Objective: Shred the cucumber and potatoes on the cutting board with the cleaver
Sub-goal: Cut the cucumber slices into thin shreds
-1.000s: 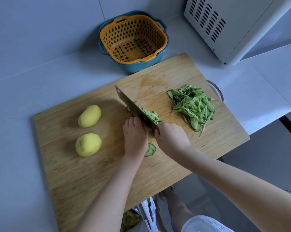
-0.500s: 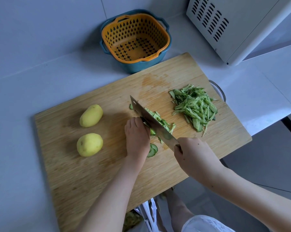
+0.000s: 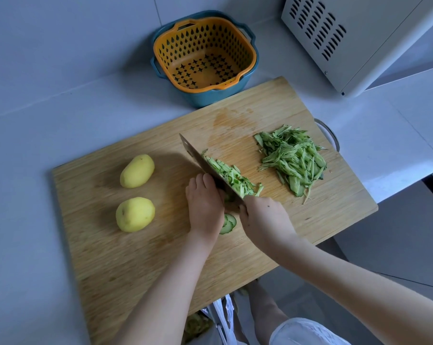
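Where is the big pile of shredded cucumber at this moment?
In the head view, the shredded cucumber pile lies on the right part of the cutting board, right of the cleaver and apart from it.

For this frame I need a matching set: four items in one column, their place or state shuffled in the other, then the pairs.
1. cleaver
2. potatoes
3. big shred pile
4. orange basket

A. whole, on the left part of the cutting board
B. nested in the blue bowl, beyond the board
C. gripped by the right hand
D. on the right part of the board

Pairs: 1-C, 2-A, 3-D, 4-B
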Demonstrator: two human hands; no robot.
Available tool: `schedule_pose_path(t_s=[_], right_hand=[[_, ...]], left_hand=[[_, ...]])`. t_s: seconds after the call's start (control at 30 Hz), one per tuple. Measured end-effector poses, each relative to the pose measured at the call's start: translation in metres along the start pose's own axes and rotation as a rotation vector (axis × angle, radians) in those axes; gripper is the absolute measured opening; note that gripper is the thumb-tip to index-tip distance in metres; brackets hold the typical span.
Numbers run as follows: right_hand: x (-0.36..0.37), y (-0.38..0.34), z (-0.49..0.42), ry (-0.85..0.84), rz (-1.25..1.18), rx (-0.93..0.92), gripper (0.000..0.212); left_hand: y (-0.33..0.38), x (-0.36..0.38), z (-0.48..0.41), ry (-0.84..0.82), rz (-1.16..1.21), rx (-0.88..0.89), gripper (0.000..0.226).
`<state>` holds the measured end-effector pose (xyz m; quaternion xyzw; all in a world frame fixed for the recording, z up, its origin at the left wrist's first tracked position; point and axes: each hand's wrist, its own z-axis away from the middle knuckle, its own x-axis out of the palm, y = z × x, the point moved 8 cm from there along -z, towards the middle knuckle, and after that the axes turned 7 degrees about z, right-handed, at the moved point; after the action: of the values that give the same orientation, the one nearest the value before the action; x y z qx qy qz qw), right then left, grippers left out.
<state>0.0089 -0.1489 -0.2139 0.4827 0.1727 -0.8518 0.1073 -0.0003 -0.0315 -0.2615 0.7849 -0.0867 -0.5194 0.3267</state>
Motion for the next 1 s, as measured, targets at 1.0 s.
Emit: schedule_pose_path(t_s=[1.0], right_hand=[[-0.004, -0.006, 0.002, 0.056, -0.044, -0.024, 0.038]], left_hand=[[0.0, -0.007, 0.013, -0.083, -0.025, 0.05, 0.023]])
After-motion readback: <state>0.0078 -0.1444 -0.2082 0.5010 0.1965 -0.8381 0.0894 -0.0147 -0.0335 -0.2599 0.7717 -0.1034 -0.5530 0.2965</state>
